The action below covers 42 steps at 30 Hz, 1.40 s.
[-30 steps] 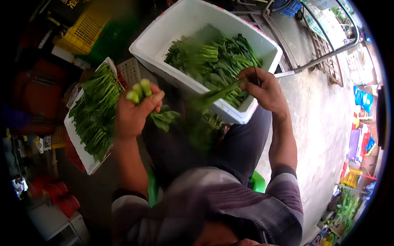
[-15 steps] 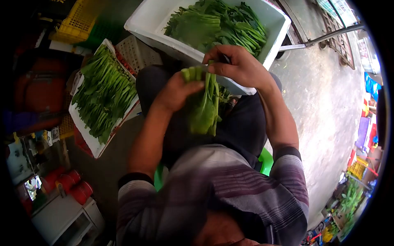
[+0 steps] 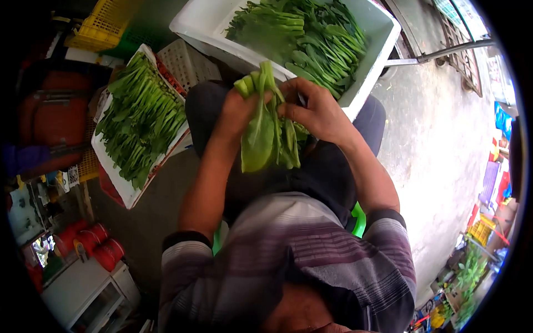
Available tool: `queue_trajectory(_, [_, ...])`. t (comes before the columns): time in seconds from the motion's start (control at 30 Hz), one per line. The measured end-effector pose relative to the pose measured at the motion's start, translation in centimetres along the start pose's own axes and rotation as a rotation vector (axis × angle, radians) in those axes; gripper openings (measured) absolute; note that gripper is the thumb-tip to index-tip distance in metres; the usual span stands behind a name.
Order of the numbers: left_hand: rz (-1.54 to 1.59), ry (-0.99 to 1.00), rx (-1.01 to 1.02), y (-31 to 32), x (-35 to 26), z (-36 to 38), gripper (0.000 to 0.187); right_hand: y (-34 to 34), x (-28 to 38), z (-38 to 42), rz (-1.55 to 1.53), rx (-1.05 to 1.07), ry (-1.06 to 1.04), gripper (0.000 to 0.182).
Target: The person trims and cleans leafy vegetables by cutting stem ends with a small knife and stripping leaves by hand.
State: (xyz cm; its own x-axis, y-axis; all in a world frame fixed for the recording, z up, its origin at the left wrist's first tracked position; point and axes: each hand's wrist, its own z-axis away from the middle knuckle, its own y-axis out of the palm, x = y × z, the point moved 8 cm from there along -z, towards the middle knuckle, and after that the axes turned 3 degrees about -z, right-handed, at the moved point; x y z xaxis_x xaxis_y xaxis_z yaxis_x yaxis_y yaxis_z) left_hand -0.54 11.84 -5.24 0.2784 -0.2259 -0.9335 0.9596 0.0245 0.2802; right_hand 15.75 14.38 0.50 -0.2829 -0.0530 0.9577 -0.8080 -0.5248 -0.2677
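Observation:
My left hand [image 3: 234, 111] is wrapped around a small bunch of leafy greens [image 3: 259, 141] above my lap. The thick cut stalk ends point up and the leaves hang down. My right hand [image 3: 319, 114] is closed at the right side of the bunch, its thumb and fingers pinching a leafy stalk [image 3: 286, 136]. Just beyond my hands is a white foam box [image 3: 208, 39], with many more greens [image 3: 327, 50] laid inside. To the left, a shallow white box [image 3: 119, 180] holds rows of similar greens [image 3: 141, 114].
A pale perforated crate [image 3: 189, 64] stands between the two boxes. Yellow crates [image 3: 102, 25] are at the far left. A metal cart frame [image 3: 438, 54] is on the right, over the concrete floor [image 3: 427, 150]. Red containers [image 3: 100, 247] and a white cabinet [image 3: 83, 297] are at lower left.
My right hand has moved down from the stalk tops to the side of the leaves. My left hand has shifted slightly left, and the bunch now shows a broad leaf facing up.

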Motion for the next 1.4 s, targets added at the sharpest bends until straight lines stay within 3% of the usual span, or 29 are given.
queue_trajectory(0.13, [0.152,-0.100,0.068,1.0,0.0,0.8,0.026,0.6,-1.3,-0.6,0.023,0.013,-0.024,0.032])
queue_trajectory(0.33, [0.231,-0.300,-0.021,0.4,1.1,2.3,0.028,0.6,-1.4,-1.0,0.218,0.040,-0.101,0.024])
queue_trajectory(0.47, [0.334,-0.209,-0.003,-1.1,1.9,1.7,0.032,-0.6,-3.2,-1.2,0.182,-0.001,0.042,0.022])
queue_trajectory(0.63, [0.420,-0.174,-0.036,-3.1,2.0,1.0,0.032,0.0,-3.0,0.5,0.195,0.096,0.005,0.025])
queue_trajectory(0.77, [0.486,-0.208,-0.062,-3.6,3.2,0.3,0.029,-0.2,-2.6,0.9,0.122,-0.033,-0.100,0.022])
queue_trajectory(0.9, [0.540,-0.160,-0.067,-3.2,3.4,0.2,0.026,-0.3,-2.1,0.8,0.135,0.001,0.017,0.021])
queue_trajectory(1.1, [0.378,-0.220,-0.180,-3.1,4.2,1.1,0.024,2.1,0.9,1.1,-0.066,0.099,0.004,0.032])
queue_trajectory(1.2, [0.185,-0.114,-0.263,-3.2,3.6,2.3,0.022,3.0,2.6,1.0,0.158,0.097,-0.063,0.035])
queue_trajectory(1.27, [-0.249,0.115,-0.256,-5.6,6.2,0.9,0.021,3.2,2.3,0.6,0.156,0.115,-0.109,0.035])
queue_trajectory(1.33, [-0.086,0.054,-0.278,-5.6,6.5,0.5,0.020,3.6,0.6,-0.1,0.142,0.122,-0.201,0.034])
queue_trajectory(1.4, [0.672,-0.302,-0.302,-4.2,8.2,0.7,0.021,3.6,-1.0,-0.6,-0.145,0.150,-0.061,0.030])
